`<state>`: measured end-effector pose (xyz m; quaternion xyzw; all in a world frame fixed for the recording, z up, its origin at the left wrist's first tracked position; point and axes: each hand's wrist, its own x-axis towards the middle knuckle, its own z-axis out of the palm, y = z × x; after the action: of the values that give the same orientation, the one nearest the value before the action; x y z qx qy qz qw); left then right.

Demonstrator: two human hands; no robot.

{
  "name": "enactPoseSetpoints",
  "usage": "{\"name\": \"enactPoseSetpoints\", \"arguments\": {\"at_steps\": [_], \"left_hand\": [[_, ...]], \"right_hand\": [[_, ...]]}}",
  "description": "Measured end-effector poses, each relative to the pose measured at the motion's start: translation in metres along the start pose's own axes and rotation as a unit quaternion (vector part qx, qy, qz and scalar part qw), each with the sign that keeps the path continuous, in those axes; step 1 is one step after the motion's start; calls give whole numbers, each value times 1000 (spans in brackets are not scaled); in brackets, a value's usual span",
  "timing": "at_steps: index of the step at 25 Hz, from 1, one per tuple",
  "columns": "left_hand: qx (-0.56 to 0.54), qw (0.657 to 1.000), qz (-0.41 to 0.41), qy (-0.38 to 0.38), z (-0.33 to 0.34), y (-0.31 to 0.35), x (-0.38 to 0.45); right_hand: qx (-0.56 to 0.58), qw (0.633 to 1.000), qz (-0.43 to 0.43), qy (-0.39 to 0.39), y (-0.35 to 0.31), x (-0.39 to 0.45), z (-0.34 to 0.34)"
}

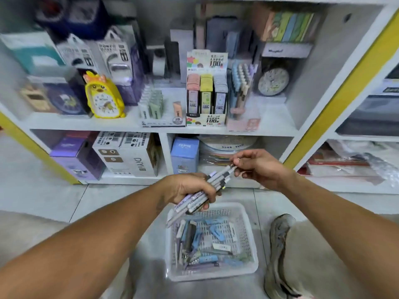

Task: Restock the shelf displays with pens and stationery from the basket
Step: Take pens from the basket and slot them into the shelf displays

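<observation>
Left hand (pixel 190 188) grips a bundle of pens (pixel 207 190); right hand (pixel 257 167) pinches 1 pen's tip. Pulling it free could drag loose neighbours into the basket (pixel 251 229).

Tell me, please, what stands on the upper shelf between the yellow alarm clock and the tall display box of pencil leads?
In the head view, between the yellow alarm clock and the lead display box stands a low tray of white and green erasers, with one peach eraser beside them.

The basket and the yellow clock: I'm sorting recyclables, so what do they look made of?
Basket: probably translucent white plastic, its walls and floor a moulded lattice of small holes. Yellow clock: likely glossy moulded plastic, judging by its smooth, rounded cartoon shape.
</observation>
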<state>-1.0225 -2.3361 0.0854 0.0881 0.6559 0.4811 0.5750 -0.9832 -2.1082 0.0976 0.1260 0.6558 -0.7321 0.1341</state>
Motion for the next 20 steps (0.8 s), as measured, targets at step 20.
{"name": "enactPoseSetpoints", "arguments": {"at_steps": [20], "left_hand": [[-188,970,130,88,-23,167,-72]], "right_hand": [[-184,876,-342,285,-188,-12,-26]]}}
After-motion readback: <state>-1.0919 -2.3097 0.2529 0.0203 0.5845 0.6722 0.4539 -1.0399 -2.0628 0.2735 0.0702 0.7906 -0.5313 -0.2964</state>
